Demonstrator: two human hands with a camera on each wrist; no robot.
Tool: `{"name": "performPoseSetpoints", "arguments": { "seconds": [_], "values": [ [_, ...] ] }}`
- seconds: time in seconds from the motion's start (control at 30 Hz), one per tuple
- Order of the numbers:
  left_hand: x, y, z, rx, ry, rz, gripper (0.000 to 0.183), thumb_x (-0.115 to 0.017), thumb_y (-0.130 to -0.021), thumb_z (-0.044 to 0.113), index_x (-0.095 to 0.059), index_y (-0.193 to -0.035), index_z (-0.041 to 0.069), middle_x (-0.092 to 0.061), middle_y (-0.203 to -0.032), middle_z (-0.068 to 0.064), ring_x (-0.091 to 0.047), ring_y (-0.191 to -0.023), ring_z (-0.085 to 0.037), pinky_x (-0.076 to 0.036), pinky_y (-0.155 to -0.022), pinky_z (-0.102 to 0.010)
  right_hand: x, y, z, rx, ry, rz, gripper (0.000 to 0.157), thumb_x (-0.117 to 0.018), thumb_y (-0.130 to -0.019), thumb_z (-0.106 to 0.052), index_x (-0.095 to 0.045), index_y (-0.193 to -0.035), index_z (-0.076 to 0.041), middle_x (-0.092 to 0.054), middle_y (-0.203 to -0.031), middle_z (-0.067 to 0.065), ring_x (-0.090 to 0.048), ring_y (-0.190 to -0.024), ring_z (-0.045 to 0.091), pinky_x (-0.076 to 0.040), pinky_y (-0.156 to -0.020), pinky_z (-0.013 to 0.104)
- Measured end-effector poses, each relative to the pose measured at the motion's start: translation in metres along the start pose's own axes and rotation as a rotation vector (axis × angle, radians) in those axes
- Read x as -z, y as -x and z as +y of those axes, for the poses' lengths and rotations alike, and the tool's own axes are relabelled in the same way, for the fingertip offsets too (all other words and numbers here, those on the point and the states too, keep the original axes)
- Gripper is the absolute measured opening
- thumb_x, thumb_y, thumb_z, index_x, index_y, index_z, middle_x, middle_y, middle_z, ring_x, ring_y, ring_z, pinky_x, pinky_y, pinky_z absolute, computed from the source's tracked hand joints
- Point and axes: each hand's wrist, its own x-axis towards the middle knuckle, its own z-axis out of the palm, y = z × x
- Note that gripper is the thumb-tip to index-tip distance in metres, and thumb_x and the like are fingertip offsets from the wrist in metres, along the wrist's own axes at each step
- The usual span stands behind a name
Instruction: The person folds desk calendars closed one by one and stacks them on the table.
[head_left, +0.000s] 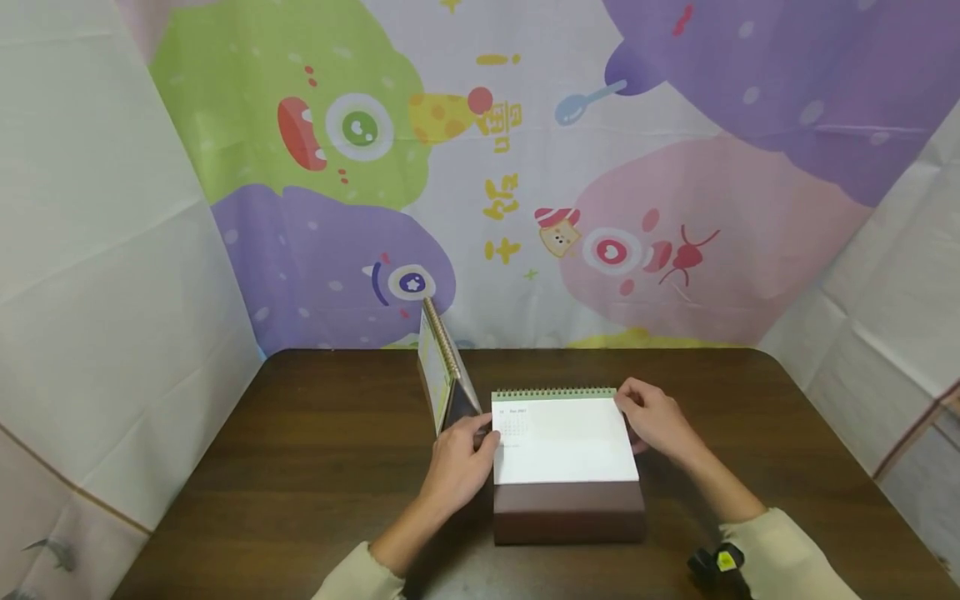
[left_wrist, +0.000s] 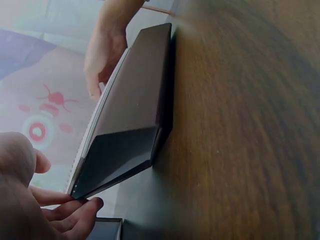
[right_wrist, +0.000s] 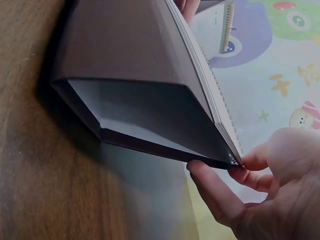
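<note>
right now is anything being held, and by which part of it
Yes, the brown-based desk calendar: left hand pinches near its top left corner, right hand its top right corner.

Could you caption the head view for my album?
Left hand and right hand hold a desk calendar on a brown table, another calendar nearby.

So one calendar [head_left: 570, 446] sits just right of the table's [head_left: 315, 450] middle, and a second calendar [head_left: 434, 367] stands to its left, nearer the back edge. Left hand's [head_left: 459, 467] at the first one's left side, right hand's [head_left: 662, 423] at its top right corner. Cloth [head_left: 495, 312] hangs behind everything.
</note>
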Motion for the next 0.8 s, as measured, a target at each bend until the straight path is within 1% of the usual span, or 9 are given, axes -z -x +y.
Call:
{"name": "performPoseSetpoints", "arguments": {
  "seconds": [0.1,0.2,0.27,0.37,0.47,0.6,0.63,0.8],
  "values": [
    [0.0001,0.0006,-0.0021,0.007,-0.031,-0.026,0.035,-0.072,-0.104,0.031,-0.084,-0.132,0.013,-0.086,-0.122,-0.005,-0.082,-0.097,-0.008,-0.066,-0.093,-0.039,-0.0015,0.0009,0.0019,-0.013,0.009,-0.035,0.029,-0.052,-0.117,-0.027,-0.069,-0.121,-0.004,-0.070,-0.096,0.012,-0.073,-0.072,0.022,-0.068,-0.061,0.042],
    [0.0015,0.0009,-0.0018,0.023,-0.060,-0.055,0.033,-0.072,-0.104,0.033,-0.085,-0.128,0.014,-0.086,-0.112,-0.001,-0.079,-0.094,-0.007,-0.064,-0.090,-0.037,-0.0031,0.0017,0.0042,-0.030,0.014,-0.069,0.030,-0.052,-0.117,-0.028,-0.069,-0.121,-0.004,-0.072,-0.101,0.014,-0.077,-0.074,0.023,-0.069,-0.063,0.043],
    [0.0024,0.0013,-0.0017,0.028,-0.087,-0.071,0.032,-0.071,-0.105,0.035,-0.086,-0.126,0.016,-0.085,-0.107,0.002,-0.078,-0.095,-0.009,-0.062,-0.090,-0.036,-0.0041,0.0019,0.0052,-0.040,0.014,-0.086,0.030,-0.053,-0.118,-0.030,-0.068,-0.120,-0.004,-0.072,-0.102,0.015,-0.078,-0.074,0.024,-0.069,-0.064,0.043],
    [0.0030,0.0020,-0.0017,0.017,-0.113,-0.083,0.031,-0.070,-0.105,0.035,-0.087,-0.123,0.015,-0.085,-0.104,0.002,-0.079,-0.100,-0.015,-0.062,-0.092,-0.040,-0.0051,0.0020,0.0062,-0.045,0.030,-0.101,0.031,-0.054,-0.118,-0.032,-0.068,-0.117,-0.005,-0.072,-0.101,0.015,-0.078,-0.071,0.024,-0.069,-0.063,0.042],
    [0.0030,0.0034,-0.0018,0.003,-0.126,-0.087,0.030,-0.070,-0.104,0.033,-0.087,-0.120,0.014,-0.084,-0.104,0.000,-0.080,-0.103,-0.020,-0.063,-0.093,-0.045,-0.0054,0.0025,0.0068,-0.031,0.067,-0.114,0.033,-0.053,-0.118,-0.034,-0.067,-0.113,-0.004,-0.072,-0.099,0.015,-0.077,-0.067,0.023,-0.068,-0.060,0.040],
    [0.0030,0.0049,-0.0012,-0.004,-0.133,-0.091,0.026,-0.070,-0.103,0.033,-0.087,-0.112,0.016,-0.083,-0.100,0.002,-0.080,-0.102,-0.021,-0.063,-0.091,-0.045,-0.0066,0.0044,0.0073,-0.028,0.108,-0.145,0.036,-0.053,-0.119,-0.037,-0.064,-0.109,-0.005,-0.069,-0.093,0.013,-0.076,-0.065,0.022,-0.068,-0.060,0.040],
    [0.0026,0.0051,-0.0016,-0.005,-0.139,-0.097,0.025,-0.070,-0.103,0.034,-0.087,-0.109,0.017,-0.083,-0.099,0.003,-0.080,-0.101,-0.020,-0.063,-0.089,-0.044,-0.0069,0.0051,0.0071,-0.030,0.115,-0.153,0.037,-0.053,-0.119,-0.038,-0.063,-0.108,-0.005,-0.068,-0.092,0.012,-0.075,-0.066,0.022,-0.067,-0.061,0.040],
    [0.0037,0.0067,0.0001,0.002,-0.166,-0.170,0.027,-0.068,-0.106,0.036,-0.086,-0.109,0.017,-0.084,-0.103,0.002,-0.079,-0.105,-0.021,-0.062,-0.090,-0.044,-0.0078,0.0066,0.0063,-0.036,0.142,-0.184,0.040,-0.052,-0.119,-0.039,-0.064,-0.108,-0.003,-0.068,-0.089,0.013,-0.074,-0.067,0.023,-0.067,-0.062,0.040]
  ]
}}
